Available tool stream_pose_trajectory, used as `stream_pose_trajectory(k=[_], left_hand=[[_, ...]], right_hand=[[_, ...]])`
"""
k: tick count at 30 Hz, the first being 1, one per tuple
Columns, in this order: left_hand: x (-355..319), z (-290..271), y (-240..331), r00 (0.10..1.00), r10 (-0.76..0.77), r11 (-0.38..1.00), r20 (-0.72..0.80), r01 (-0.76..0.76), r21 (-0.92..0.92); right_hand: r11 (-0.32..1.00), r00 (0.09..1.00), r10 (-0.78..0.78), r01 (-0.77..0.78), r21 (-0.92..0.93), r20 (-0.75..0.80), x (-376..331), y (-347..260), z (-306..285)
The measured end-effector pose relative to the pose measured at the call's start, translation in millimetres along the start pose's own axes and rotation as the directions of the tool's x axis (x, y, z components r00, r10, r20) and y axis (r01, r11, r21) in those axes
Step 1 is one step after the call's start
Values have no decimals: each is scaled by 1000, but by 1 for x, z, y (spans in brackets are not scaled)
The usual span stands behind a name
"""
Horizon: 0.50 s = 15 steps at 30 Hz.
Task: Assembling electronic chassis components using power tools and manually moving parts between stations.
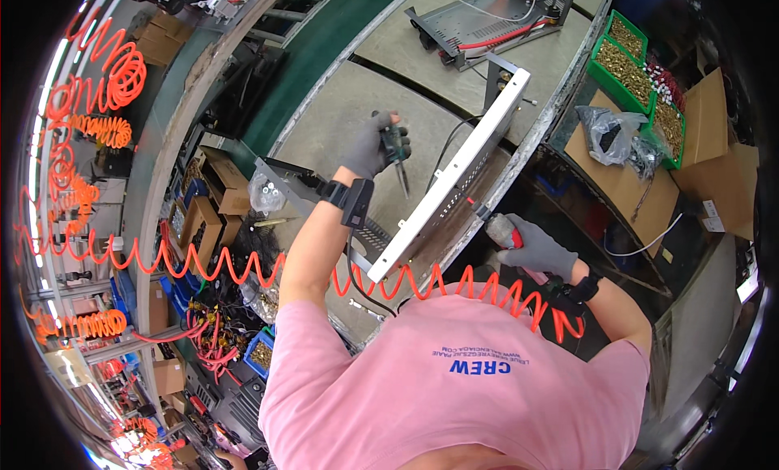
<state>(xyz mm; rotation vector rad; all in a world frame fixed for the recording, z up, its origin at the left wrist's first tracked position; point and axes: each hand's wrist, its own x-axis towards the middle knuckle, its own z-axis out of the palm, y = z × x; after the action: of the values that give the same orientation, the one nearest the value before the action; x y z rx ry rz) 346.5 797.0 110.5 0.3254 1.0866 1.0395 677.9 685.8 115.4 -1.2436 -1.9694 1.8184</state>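
My left hand (369,148), in a grey glove with a black device strapped at the wrist, is closed around a hand screwdriver (395,150) with a dark green and black handle, blade pointing down. My right hand (540,249), also gloved, grips a red and grey powered screwdriver (501,228) fed by an orange coiled hose (406,282). Its tip meets the side edge of a long white metal panel (454,178) that stands tilted on edge on the grey workbench (341,105) between my two hands.
A second metal chassis with red and white wires (495,20) lies further along the bench. Green bins of brass screws (625,64) and plastic bags on cardboard (617,137) sit to the right. Cardboard boxes (215,202) and more orange hoses (105,72) crowd the left.
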Motion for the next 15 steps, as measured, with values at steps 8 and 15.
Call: stream_pose_trajectory(k=[8,15], left_hand=[[12,51,-7,979,21,965,205,-73,252],[24,72,-7,956,-36,955,290,-52,293]], right_hand=[[932,970,178,-221,286,169,-2,-23,-9],[945,971,174,-212,250,165,-2,-19,-10]])
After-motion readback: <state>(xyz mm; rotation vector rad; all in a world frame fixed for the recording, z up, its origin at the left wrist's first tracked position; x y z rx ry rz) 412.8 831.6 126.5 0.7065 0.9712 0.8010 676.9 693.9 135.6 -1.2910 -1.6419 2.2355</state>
